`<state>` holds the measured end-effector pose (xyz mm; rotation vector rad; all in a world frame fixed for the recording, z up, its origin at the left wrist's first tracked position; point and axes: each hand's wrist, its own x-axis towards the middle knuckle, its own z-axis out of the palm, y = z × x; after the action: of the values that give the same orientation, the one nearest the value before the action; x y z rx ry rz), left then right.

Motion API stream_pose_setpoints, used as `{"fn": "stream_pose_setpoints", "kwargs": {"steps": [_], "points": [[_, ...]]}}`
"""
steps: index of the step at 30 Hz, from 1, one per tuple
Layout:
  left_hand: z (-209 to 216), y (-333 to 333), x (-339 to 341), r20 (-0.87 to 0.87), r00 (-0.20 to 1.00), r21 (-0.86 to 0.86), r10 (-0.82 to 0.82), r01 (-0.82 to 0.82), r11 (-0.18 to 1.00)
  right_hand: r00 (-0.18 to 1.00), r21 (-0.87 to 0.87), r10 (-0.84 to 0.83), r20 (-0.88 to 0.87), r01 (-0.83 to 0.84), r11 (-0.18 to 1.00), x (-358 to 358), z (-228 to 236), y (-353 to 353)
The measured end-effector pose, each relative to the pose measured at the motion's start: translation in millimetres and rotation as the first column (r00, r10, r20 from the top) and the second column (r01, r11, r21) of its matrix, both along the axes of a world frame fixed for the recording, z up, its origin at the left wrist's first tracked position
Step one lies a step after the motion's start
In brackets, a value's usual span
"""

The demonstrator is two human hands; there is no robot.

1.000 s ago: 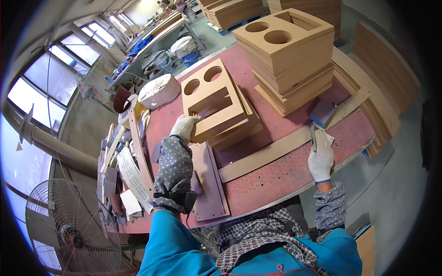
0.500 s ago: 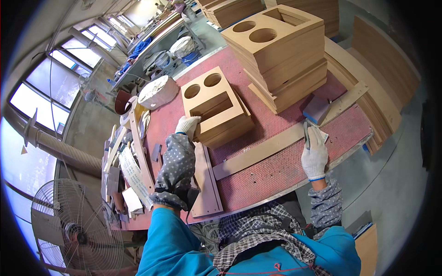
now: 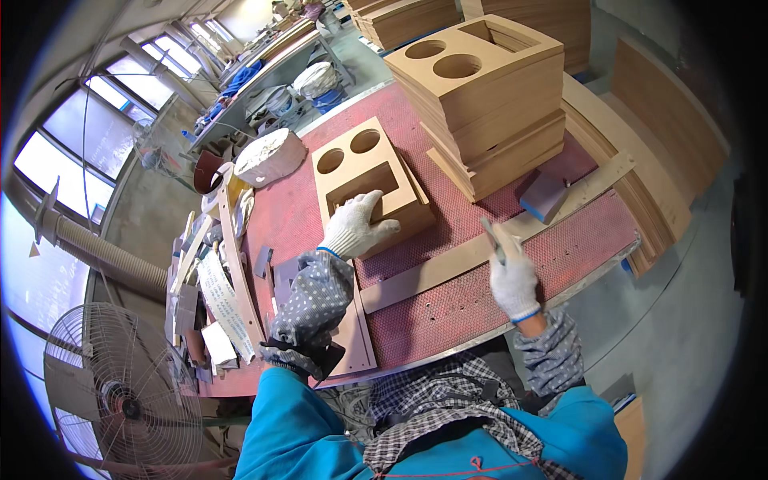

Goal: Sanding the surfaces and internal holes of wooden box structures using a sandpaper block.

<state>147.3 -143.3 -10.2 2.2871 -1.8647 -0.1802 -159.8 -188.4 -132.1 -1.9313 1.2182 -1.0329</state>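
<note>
My left hand (image 3: 358, 227), in a white knit glove, rests on the near edge of a small stack of brown fibreboard panels (image 3: 382, 166). Its thumb stands apart from the fingers, some of which reach to the rectangular cutout. Two round holes show at the panel's far end. To the right, my gloved right hand (image 3: 513, 282) is closed on a thin grey flat piece (image 3: 488, 232), held above a long wooden strip (image 3: 424, 272). Beyond that hand lies a grey-and-blue block (image 3: 544, 197). Both sleeves are grey with white dots.
A taller stack of similar panels (image 3: 502, 100) rises at the far right of the red textured table (image 3: 472, 298). A white cloth-like bundle (image 3: 270, 157) sits at the far left, above scattered offcuts (image 3: 212, 280). A caged fan (image 3: 128, 400) stands left of the table.
My left hand has moved from the small stack's left corner onto its top near the cutout. My right hand has shifted left, away from the block, still holding the thin grey piece.
</note>
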Motion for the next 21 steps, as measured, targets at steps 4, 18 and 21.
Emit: {"fn": "stream_pose_setpoints", "kwargs": {"steps": [4, 18, 21], "points": [[4, -10, -2, -0.121, 0.993, 0.031, -0.015, 0.019, 0.999, 0.987, 0.279, 0.08, 0.137, -0.116, 0.953, 55, 25, -27], [10, -11, -16, -0.071, 0.997, 0.008, -0.002, 0.002, 1.0, 0.988, 0.197, 0.151, -0.042, -0.14, 0.97, 115, 37, -25], [8, -12, -16, -0.061, 0.997, -0.135, -0.047, 0.038, 0.99, 0.992, 0.113, 0.126, -0.029, -0.122, 0.986, 73, 29, -11]]}}
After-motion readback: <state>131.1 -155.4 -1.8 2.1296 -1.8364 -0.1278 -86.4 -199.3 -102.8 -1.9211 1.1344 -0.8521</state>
